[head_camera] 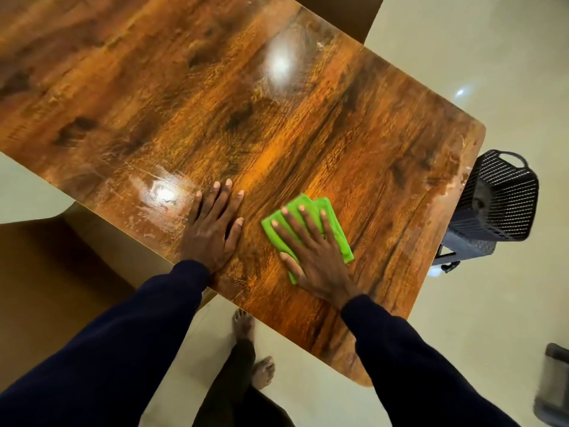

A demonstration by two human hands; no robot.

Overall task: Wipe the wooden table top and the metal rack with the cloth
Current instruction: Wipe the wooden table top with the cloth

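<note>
Sleeves nearest: 2, dark, left sleeve [123,349] and right sleeve [415,365], w/ 2 bare feet [263,371] on the pale floor [492,72] between them. Next I see 2 hands on the near edge of the 1 wooden table top [277,124]. The left hand [212,229] lies flat on bare wood, fingers straight, holding nothing. The right hand [314,257] is just beside it, fingers spread and straight, pressing the 1 green cloth [341,241] flat, not clutching it. Cloth is folded, roughly square; can't tell its long axis. Fingers point far, slightly left. Table's long axis runs near-right to far-left. 1 black mesh rack [505,198] sits at the right end, partly under the top. 2 cardboard boxes: left box [61,272], far box [338,20]. Grey thing [554,386] near right, unclear.
</note>
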